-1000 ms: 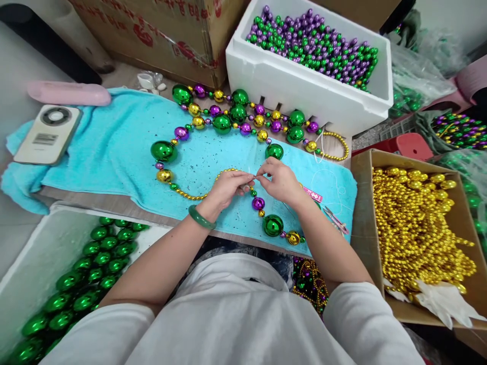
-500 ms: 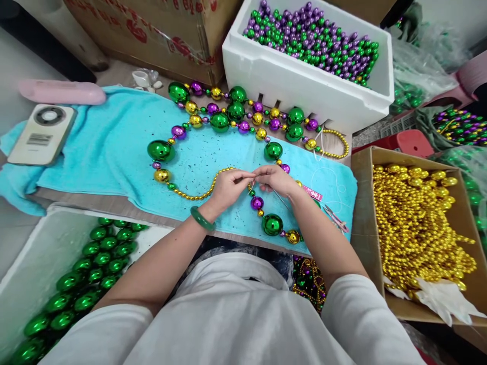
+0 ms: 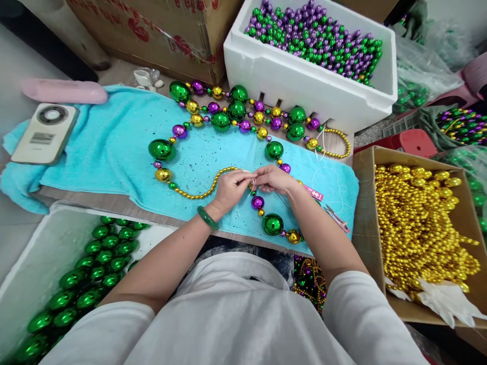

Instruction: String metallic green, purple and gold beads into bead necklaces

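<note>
My left hand (image 3: pixel 231 189), a green bangle (image 3: pixel 207 217) on its wrist, is closed with thumb and finger pinched. Its fingertips meet those of my right hand (image 3: pixel 272 178), also pinched. White string (image 3: pixel 252 188) runs from between them, its loop and loose end hanging just below; the exact hold is hidden by the fingers. By the left hand a strand of small gold beads (image 3: pixel 198 196) joins the necklace of large green, purple and gold beads (image 3: pixel 273 224). A thin metal rod (image 3: pixel 283 201) juts from under my right hand; whether it is held I cannot tell.
A turquoise towel (image 3: pixel 114 147) covers the table. On it lie a phone (image 3: pixel 43 133), a pink case (image 3: pixel 64 92) and scissors (image 3: pixel 337 218). Around stand a white foam box (image 3: pixel 304 81) of purple and green beads, a carton (image 3: pixel 367 203) of gold strands and a bin (image 3: pixel 41 238) of green balls.
The left hand has shifted slightly right and its wrist has turned a little. The string's loop and tail now show more below the fingertips. The beads lie as before.
</note>
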Action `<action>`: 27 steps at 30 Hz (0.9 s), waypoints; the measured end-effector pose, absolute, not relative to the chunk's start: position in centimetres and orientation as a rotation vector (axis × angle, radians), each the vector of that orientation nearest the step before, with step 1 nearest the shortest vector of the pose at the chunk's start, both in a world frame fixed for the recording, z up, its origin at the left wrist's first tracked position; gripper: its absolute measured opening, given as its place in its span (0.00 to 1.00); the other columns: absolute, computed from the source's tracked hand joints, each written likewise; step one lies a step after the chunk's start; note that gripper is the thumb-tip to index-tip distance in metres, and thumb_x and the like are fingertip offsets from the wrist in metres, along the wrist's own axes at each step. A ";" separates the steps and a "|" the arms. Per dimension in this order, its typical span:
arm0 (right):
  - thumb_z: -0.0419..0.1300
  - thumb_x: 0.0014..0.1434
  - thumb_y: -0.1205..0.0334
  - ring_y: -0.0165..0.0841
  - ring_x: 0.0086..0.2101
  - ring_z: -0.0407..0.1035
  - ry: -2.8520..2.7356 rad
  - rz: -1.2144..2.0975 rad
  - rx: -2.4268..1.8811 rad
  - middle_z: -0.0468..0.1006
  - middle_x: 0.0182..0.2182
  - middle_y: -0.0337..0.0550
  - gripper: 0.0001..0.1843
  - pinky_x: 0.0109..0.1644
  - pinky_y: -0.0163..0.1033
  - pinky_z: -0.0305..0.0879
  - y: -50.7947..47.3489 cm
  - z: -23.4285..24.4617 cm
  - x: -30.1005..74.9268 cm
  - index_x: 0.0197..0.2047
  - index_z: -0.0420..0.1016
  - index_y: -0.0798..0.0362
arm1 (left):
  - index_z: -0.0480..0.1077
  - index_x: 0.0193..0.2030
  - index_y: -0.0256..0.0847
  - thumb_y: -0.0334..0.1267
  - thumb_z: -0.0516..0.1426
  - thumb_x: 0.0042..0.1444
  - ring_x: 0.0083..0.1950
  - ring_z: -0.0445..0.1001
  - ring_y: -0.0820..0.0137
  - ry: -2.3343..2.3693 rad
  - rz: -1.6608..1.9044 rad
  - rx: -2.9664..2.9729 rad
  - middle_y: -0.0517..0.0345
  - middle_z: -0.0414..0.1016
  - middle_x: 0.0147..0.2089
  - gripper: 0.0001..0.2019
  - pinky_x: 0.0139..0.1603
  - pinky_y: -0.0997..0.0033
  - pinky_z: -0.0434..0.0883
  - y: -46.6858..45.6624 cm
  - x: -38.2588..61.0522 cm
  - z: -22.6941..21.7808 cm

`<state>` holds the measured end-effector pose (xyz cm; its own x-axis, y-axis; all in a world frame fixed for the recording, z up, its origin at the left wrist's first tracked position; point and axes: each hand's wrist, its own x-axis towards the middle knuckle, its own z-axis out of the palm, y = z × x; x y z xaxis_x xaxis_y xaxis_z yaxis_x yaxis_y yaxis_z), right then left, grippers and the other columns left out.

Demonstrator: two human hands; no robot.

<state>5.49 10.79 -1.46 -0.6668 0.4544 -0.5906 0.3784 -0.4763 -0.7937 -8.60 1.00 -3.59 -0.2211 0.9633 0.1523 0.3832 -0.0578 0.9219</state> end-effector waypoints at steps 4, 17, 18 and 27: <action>0.67 0.41 0.68 0.23 0.15 0.60 -1.609 2.211 -1.346 0.75 0.18 0.40 0.06 0.14 0.28 0.43 10.6 -1.2 5.3 0.26 0.74 0.58 | 0.81 0.34 0.47 0.33 0.57 0.56 0.45 0.77 0.66 1.622 1.286 1.456 0.55 0.82 0.41 0.09 0.53 0.65 0.69 0.9 -8.5 -3.5; 0.61 0.45 0.56 0.29 0.23 0.67 -0.870 2.180 -1.225 0.68 0.21 0.35 0.15 0.18 0.29 0.46 8.8 -0.6 7.0 0.31 0.57 0.49 | 0.73 0.32 0.40 0.38 0.60 0.54 0.45 0.76 0.66 1.416 1.361 0.807 0.51 0.78 0.46 0.05 0.40 0.69 0.72 -1.4 -9.2 -3.9; 0.61 0.45 0.56 0.27 0.19 0.62 -0.894 2.165 -1.249 0.63 0.18 0.31 0.15 0.17 0.29 0.43 8.7 -1.0 6.7 0.31 0.57 0.49 | 0.70 0.32 0.40 0.39 0.60 0.54 0.45 0.76 0.67 1.328 1.399 0.617 0.52 0.77 0.45 0.05 0.37 0.71 0.72 -1.1 -8.9 -3.8; 0.63 0.44 0.58 0.20 0.12 0.46 -1.211 1.909 -1.363 0.54 0.13 0.24 0.15 0.16 0.28 0.37 8.9 -2.8 6.2 0.28 0.58 0.50 | 0.62 0.33 0.42 0.36 0.58 0.57 0.20 0.63 0.78 1.049 1.416 0.243 0.70 0.60 0.19 0.07 0.23 0.78 0.61 0.7 -7.9 -3.0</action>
